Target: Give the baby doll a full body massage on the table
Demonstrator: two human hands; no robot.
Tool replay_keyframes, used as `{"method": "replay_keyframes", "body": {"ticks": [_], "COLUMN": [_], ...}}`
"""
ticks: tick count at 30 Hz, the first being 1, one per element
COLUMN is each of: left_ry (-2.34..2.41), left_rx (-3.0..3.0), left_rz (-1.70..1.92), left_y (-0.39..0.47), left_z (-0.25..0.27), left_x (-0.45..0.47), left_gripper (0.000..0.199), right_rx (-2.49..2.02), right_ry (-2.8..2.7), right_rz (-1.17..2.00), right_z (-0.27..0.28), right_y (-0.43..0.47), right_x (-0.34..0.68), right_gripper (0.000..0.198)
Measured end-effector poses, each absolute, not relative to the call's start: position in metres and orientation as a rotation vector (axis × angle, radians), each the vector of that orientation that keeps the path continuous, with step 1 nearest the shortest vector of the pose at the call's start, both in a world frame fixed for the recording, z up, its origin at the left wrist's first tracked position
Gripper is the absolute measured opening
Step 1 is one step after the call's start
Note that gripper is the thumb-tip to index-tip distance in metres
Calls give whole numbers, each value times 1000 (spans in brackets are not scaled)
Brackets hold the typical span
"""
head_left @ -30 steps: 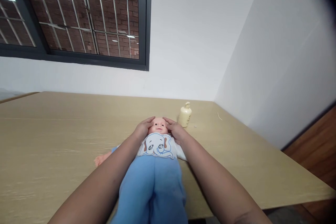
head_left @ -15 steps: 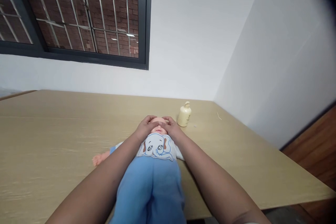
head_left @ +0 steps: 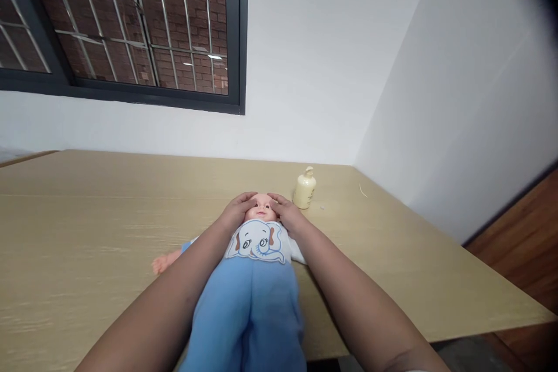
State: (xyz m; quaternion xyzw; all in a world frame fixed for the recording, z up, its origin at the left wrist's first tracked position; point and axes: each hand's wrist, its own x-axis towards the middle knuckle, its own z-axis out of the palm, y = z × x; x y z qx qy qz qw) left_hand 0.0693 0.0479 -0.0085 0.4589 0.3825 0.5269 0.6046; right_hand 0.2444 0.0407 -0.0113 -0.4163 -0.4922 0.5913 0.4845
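A baby doll (head_left: 261, 247) lies on its back on the table, dressed in light blue trousers and a white top with an elephant bib. My left hand (head_left: 238, 210) is cupped around the left side of its head, thumb by the cheek and eye. On the opposite side my right hand (head_left: 285, 211) cups the head in the same way, fingers curving over the top. Between my thumbs the doll's face (head_left: 261, 209) shows. One bare doll arm (head_left: 165, 261) sticks out beyond my left forearm.
A cream pump bottle (head_left: 304, 189) stands on the wooden table (head_left: 108, 209), just beyond my right hand. A barred window (head_left: 143, 29) and white walls (head_left: 331, 58) rise behind. The table's right edge runs beside the wall.
My thumbs have moved apart and outward from the doll's eyes towards the sides of its face, uncovering the eyes. Both hands stay on the head. The view has shifted slightly.
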Motion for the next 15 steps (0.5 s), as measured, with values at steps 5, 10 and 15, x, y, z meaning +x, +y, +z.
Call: {"method": "replay_keyframes", "body": {"ticks": [5,10,15], "left_ry": [833,818,779], "left_rx": [943,878,899], "left_rz": [1180,1191,1209], "left_y": [44,41,39], "left_z": [-7,-6,-4], "left_x": [63,57,59], "left_gripper": [58,71,66], "right_rx": [-965,-946,-950], "right_ry": [-1144,-1143,-1137], "right_rz": [1544,1601,1614], "right_z": [-8,-7,-3], "right_y": [37,38,36], "right_x": [250,256,255], "right_gripper": [59,61,63]}}
